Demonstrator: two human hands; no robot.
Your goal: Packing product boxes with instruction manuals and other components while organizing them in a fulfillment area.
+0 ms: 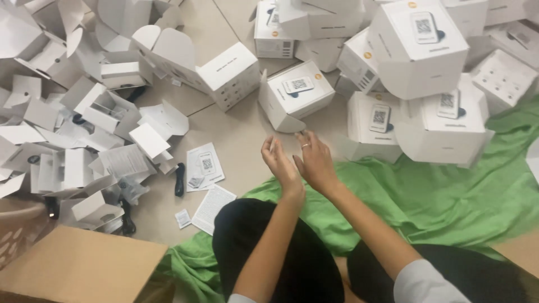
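Neither of my hands holds anything: my left hand [279, 161] is loosely curled with fingers apart, and my right hand [314, 163] sits just beside it, fingers stretched toward twelve o'clock. Right fingertips nearly reach a small white box [296, 95] lying tilted on the floor with one end flap open; whether they touch it I cannot tell. At two o'clock, a heap of closed white boxes [426, 84] rests by a green cloth [449, 196]. At nine o'clock lie opened, emptied cartons [84, 112], paper leaflets [205, 165] and a black cable [179, 178]. A brown cardboard box [78, 264] sits at eight o'clock.
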